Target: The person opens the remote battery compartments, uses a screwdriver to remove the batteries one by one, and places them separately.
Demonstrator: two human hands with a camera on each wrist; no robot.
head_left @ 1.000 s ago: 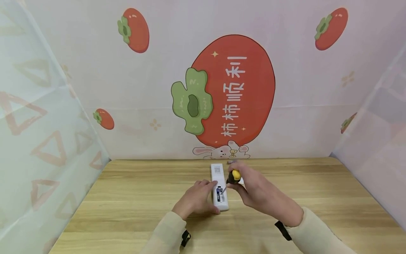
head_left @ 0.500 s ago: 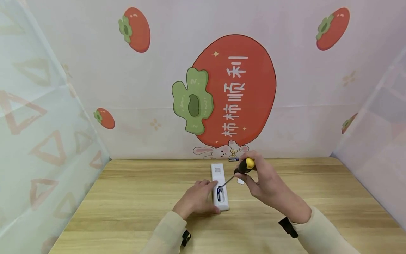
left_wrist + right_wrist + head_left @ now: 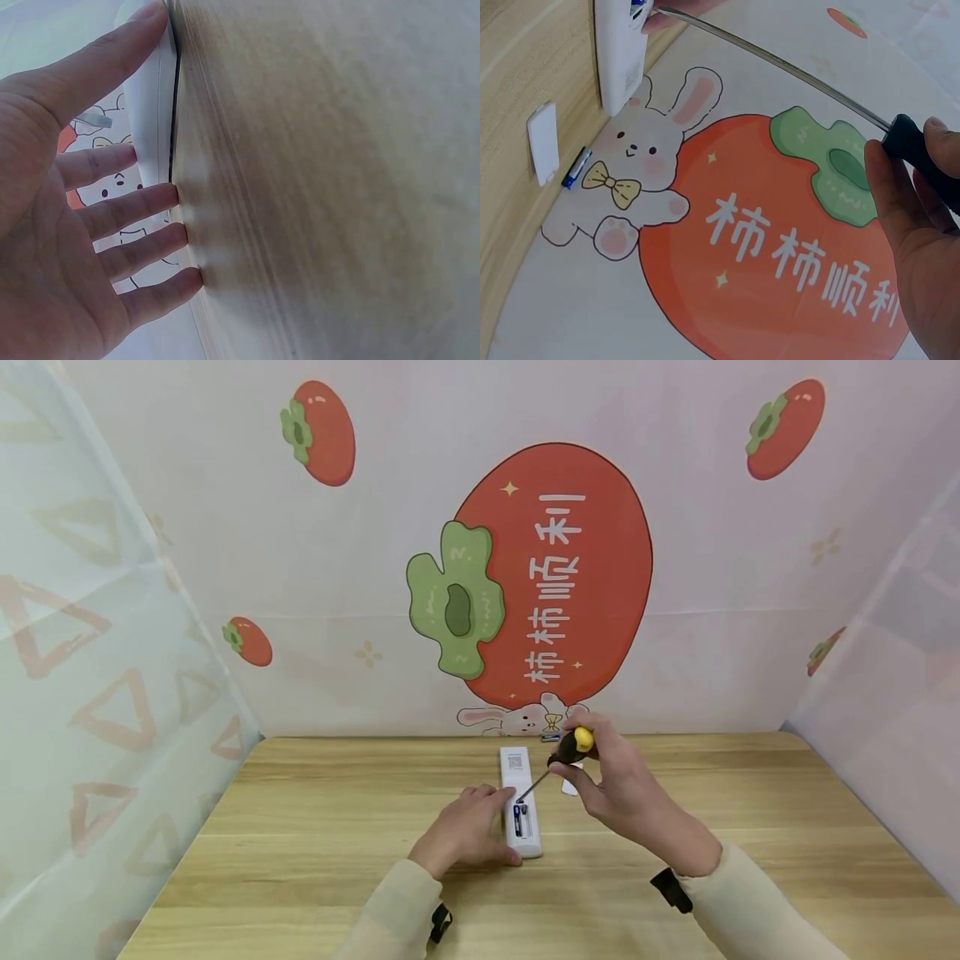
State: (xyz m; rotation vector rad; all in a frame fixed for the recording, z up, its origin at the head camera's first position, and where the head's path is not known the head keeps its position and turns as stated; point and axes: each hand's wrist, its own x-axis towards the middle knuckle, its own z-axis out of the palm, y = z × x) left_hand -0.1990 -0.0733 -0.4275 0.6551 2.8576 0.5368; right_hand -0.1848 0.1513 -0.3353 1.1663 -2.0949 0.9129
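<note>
A white remote control [image 3: 514, 777] lies back side up on the wooden table, its battery compartment uncovered. One blue battery [image 3: 517, 821] sits in the compartment's left slot. My left hand [image 3: 465, 828] rests along the remote's left side, index fingertip on its upper face and thumb by its near end. In the left wrist view the fingers look straight and spread, with fingertips at the tabletop. My right hand [image 3: 626, 797] grips the black and yellow handle of a screwdriver [image 3: 780, 64], which slants down to the left. Its tip is at the far end of the compartment.
A white battery cover [image 3: 544, 142] lies right of the remote, partly behind the right hand in the head view. A loose blue battery [image 3: 576, 169] lies at the table's back edge. Behind stands a printed cloth backdrop [image 3: 375, 568], with more cloth at both sides.
The screwdriver tip has moved from the right part of the compartment to its far end. My right hand rose rightward, then eased slightly back left. The left hand and remote stay put.
</note>
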